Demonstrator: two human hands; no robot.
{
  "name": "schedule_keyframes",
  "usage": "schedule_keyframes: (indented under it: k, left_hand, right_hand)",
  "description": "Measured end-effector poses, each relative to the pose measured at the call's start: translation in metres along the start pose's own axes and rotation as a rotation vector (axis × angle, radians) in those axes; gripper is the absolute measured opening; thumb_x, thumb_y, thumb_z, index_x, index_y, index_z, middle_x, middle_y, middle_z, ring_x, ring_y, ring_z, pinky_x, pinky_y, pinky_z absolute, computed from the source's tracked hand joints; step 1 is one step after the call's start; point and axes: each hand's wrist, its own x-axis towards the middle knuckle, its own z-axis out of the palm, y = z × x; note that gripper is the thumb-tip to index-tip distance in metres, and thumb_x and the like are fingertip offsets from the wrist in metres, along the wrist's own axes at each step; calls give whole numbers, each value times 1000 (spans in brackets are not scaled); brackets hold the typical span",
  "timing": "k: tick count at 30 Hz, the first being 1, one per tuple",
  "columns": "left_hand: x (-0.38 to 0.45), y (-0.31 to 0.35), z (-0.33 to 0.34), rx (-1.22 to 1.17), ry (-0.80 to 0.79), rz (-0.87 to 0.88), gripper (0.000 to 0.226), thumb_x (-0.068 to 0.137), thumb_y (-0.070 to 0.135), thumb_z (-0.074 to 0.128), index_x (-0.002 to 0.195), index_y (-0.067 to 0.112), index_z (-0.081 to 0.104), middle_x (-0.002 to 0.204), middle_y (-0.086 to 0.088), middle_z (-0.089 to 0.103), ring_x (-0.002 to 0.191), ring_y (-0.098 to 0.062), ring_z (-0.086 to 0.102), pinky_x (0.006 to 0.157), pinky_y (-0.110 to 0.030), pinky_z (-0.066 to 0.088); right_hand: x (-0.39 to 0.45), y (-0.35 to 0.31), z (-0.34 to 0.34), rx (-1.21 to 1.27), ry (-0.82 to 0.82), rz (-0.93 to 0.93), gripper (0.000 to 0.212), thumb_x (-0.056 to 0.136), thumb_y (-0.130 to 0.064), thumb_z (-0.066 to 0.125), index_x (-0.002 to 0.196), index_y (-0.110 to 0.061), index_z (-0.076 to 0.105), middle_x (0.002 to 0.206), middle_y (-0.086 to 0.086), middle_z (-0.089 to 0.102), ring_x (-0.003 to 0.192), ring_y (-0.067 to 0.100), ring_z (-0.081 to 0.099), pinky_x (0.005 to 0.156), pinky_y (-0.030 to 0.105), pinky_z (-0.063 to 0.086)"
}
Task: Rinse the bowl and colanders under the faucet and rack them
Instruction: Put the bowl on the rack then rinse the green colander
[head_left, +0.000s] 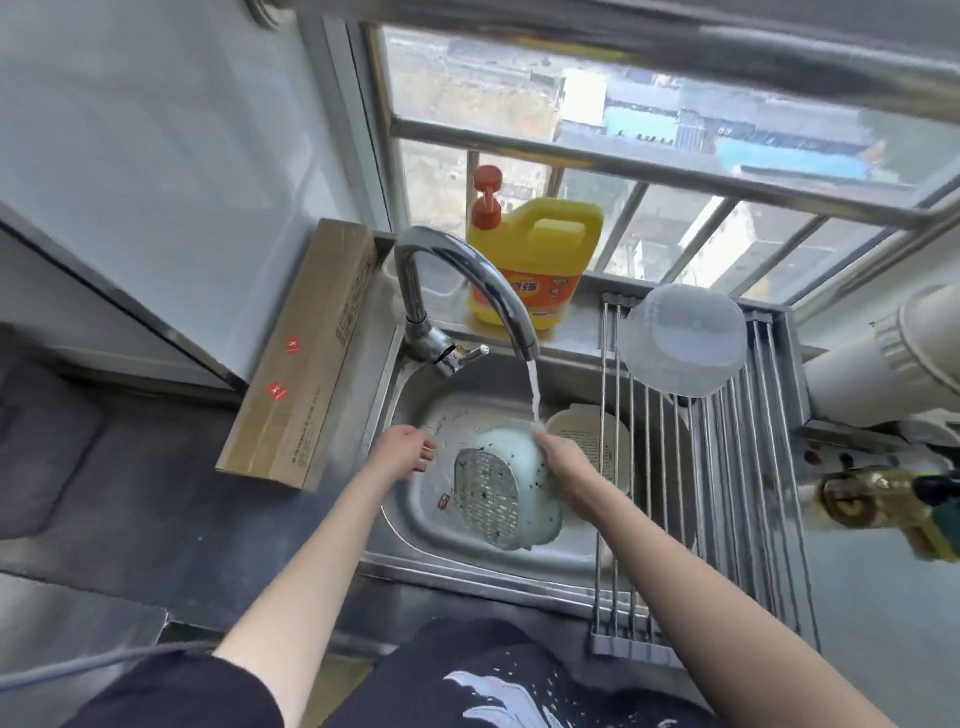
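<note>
Dark shirt (493, 675): filled the bottom edge of the head view, closest to the lens, with a pale printed pattern across it.
Right hand (563, 457): gripped the far right rim of a pale blue colander (511, 480), holding it tilted over the steel sink (415, 519).
Colander: its slotted base faced the camera and was flecked with dark specks; the rim met the water at the fingers.
Left hand (408, 447): hung loosely curled, holding nothing, just left of the colander and apart from it.
Faucet (457, 291): ran a thin stream onto the colander's upper rim, beside the right fingers.
Roll-up rack (727, 467): spanned the sink's right side, its steel rods running front to back.
Clear bowl (683, 345): sat upside down at the rack's far end.
Beige colander (592, 447): lay in the sink, partly under the rack.
Yellow detergent jug (535, 260): stood on the ledge behind the faucet.
Cardboard box (306, 353): rested left of the sink.
</note>
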Motion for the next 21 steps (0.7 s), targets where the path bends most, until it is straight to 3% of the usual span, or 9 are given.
schedule_keyframes:
  k: [4,7,10,14,17,19,21]
  left_hand:
    - [-6,9,-12,44,-13,26,34,101,22,36,73,13,53,67,-2,52,51,-13,44,47,-20,27]
    - [-12,15,-14,51,-29,23,33,99,29,39,73,14,53,69,-1,52,53,-14,43,52,-22,27]
    - [-24,22,-12,79,-88,-40,44,92,52,42,82,13,57,78,-4,58,59,-17,50,60,-25,37]
    - [-34,36,-4,125,-197,-38,71,81,75,39,102,11,61,95,-9,65,72,-19,62,59,-27,51]
    - [-35,43,4,201,-183,35,51,84,60,52,105,14,60,98,-11,67,79,-24,69,62,-33,58]
    - [-30,44,9,197,-134,91,27,87,33,60,103,11,61,92,-11,68,75,-25,69,70,-40,60]
    - [-24,44,14,149,-92,132,17,85,12,57,100,8,63,94,-15,69,79,-28,68,74,-45,59]
  right_hand:
    - [-6,1,-7,123,62,-2,51,91,-56,45,99,-12,70,93,4,72,89,25,66,93,39,49]
    - [-29,-3,-3,24,26,-115,46,94,-48,48,111,-10,66,99,4,70,90,22,65,86,37,50]
    - [-55,-7,13,-303,-36,-299,34,89,-29,59,118,-12,57,108,5,65,95,21,62,83,36,52]
    - [-70,-12,38,-888,70,-608,14,91,-20,53,101,-11,53,105,9,63,95,30,57,71,34,41]
    - [-69,-7,44,-1230,224,-827,18,85,-15,60,102,-16,55,102,5,63,95,29,59,69,38,43]
    - [-70,-4,44,-1374,294,-878,38,60,-15,82,92,-21,62,84,0,65,77,23,63,57,35,46]
    - [-66,-5,38,-1401,358,-953,44,47,-18,88,83,-23,63,76,-3,65,68,20,64,55,31,46]
